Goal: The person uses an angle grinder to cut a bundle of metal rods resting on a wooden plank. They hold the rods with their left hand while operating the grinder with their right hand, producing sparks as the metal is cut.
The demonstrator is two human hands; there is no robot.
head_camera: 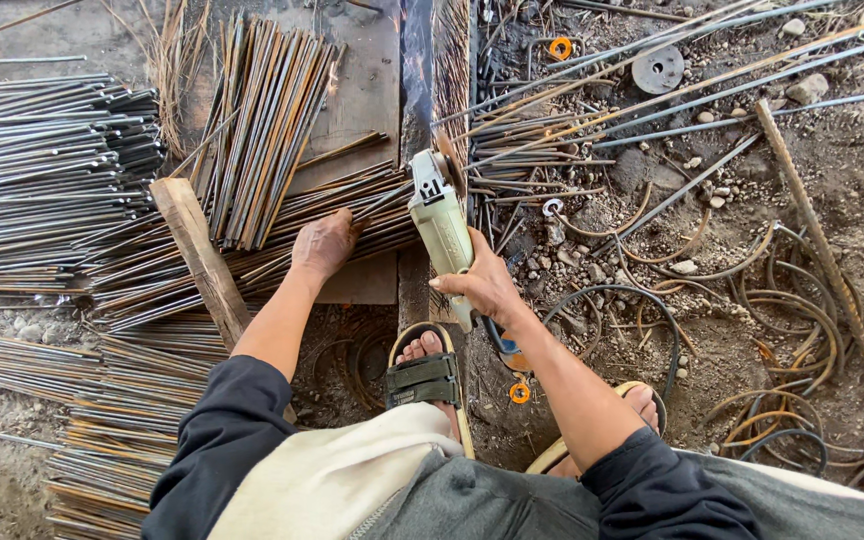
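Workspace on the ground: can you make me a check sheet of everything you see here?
Surface: dirt ground with stones; a wooden board lies under the rods.
Job's things: green angle grinder, its disc at the rods with sparks above; rusty steel rods in bundles.
Clutter: bent wire loops, a round metal disc, a wooden plank.
Grippers: right hand grips the grinder; left hand presses on the rods.
Cables: black cable curls behind the grinder.
Surroundings: sandalled foot close to the cutting spot.
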